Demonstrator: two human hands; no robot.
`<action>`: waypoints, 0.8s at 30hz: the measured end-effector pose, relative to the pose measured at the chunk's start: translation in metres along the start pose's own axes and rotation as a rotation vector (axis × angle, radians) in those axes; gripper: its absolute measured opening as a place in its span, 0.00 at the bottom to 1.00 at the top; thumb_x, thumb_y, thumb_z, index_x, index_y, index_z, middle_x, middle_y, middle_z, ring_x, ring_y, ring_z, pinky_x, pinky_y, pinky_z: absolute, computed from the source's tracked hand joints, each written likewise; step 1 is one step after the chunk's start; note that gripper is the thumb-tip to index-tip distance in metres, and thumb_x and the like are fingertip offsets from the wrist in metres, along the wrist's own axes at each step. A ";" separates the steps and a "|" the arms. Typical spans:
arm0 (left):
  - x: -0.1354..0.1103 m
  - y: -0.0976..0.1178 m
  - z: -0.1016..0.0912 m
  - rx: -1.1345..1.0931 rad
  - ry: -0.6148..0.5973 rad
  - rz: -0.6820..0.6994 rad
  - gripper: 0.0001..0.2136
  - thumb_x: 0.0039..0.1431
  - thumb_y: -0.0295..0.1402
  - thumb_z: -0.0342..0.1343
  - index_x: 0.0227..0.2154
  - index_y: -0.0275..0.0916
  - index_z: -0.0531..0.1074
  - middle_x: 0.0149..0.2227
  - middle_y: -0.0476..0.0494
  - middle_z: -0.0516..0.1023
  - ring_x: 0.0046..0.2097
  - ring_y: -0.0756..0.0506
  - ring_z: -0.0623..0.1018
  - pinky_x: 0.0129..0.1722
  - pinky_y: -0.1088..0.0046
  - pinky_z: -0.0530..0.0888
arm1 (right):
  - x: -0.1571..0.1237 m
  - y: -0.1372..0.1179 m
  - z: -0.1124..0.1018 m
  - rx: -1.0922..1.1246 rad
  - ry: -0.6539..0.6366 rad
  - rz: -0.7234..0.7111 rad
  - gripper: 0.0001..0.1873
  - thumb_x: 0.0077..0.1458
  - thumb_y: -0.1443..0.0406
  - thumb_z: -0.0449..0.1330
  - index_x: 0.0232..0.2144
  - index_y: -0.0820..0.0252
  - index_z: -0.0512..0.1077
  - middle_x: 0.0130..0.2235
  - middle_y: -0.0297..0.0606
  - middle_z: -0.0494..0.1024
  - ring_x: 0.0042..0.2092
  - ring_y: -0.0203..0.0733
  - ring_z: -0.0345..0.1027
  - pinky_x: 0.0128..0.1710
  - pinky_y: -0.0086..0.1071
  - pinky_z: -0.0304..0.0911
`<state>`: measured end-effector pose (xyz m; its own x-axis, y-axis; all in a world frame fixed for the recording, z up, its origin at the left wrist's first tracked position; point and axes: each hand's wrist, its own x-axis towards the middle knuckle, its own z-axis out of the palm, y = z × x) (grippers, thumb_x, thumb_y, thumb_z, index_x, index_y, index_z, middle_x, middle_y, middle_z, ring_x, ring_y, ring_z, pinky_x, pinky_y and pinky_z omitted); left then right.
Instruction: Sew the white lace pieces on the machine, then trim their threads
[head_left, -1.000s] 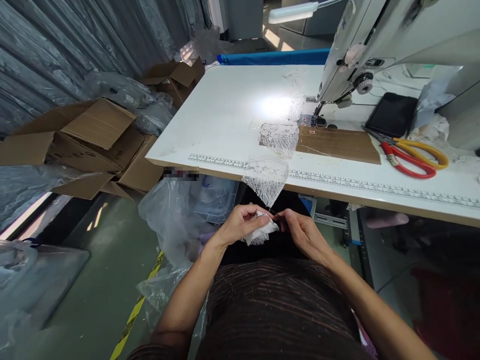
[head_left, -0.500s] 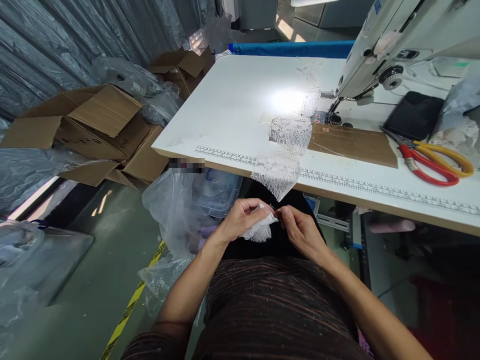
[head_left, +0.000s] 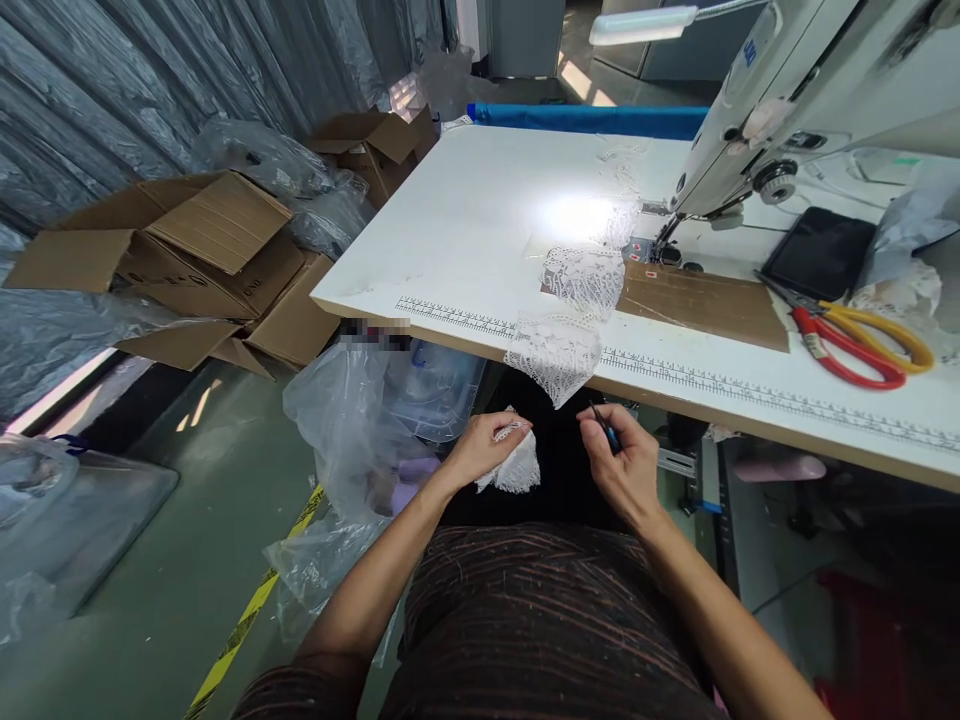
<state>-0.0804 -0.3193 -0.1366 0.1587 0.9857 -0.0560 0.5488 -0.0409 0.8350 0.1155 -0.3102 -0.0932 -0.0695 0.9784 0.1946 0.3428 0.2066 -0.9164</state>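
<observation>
Some lace (head_left: 519,469) is pinched in the left hand (head_left: 484,446), a dark tool (head_left: 613,437) clasped in the right hand (head_left: 624,468)

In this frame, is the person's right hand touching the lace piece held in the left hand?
Apart. The head view plainly shows black cloth between the right hand and the lace piece in the left hand.

At the sewing table (head_left: 442,230)'s near side, I record: left hand (head_left: 487,446) pinching white lace (head_left: 520,470); right hand (head_left: 627,455) gripping small pointed tool (head_left: 612,437).
</observation>
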 end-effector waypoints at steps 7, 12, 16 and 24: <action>0.013 -0.039 0.019 0.190 0.181 -0.002 0.19 0.60 0.38 0.59 0.53 0.41 0.73 0.57 0.35 0.68 0.61 0.34 0.65 0.61 0.48 0.60 | 0.027 -0.016 0.017 0.028 0.171 0.118 0.19 0.54 0.52 0.59 0.23 0.62 0.73 0.21 0.30 0.64 0.24 0.33 0.54 0.24 0.29 0.53; 0.014 -0.020 0.004 -0.508 0.084 0.021 0.30 0.58 0.58 0.53 0.49 0.36 0.74 0.51 0.33 0.75 0.55 0.35 0.73 0.58 0.54 0.66 | 0.009 -0.012 0.014 0.067 -0.036 -0.051 0.16 0.58 0.60 0.55 0.20 0.60 0.67 0.20 0.29 0.60 0.24 0.32 0.52 0.23 0.27 0.50; 0.014 0.010 -0.016 -1.165 -0.237 -0.029 0.48 0.44 0.73 0.44 0.51 0.32 0.72 0.45 0.28 0.78 0.46 0.34 0.79 0.46 0.56 0.74 | -0.019 -0.010 0.014 0.124 -0.359 -0.216 0.13 0.56 0.67 0.55 0.20 0.59 0.64 0.19 0.27 0.58 0.22 0.30 0.48 0.23 0.28 0.47; 0.011 0.040 -0.045 -0.814 -0.342 -0.179 0.23 0.43 0.39 0.72 0.40 0.31 0.76 0.34 0.38 0.82 0.32 0.47 0.79 0.34 0.77 0.73 | -0.034 -0.004 0.002 0.068 -0.612 -0.189 0.07 0.57 0.63 0.57 0.27 0.59 0.69 0.21 0.27 0.61 0.22 0.31 0.50 0.23 0.28 0.48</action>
<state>-0.0936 -0.3030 -0.0789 0.4336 0.8586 -0.2736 -0.1419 0.3649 0.9202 0.1149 -0.3444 -0.0972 -0.6515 0.7458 0.1391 0.2134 0.3562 -0.9097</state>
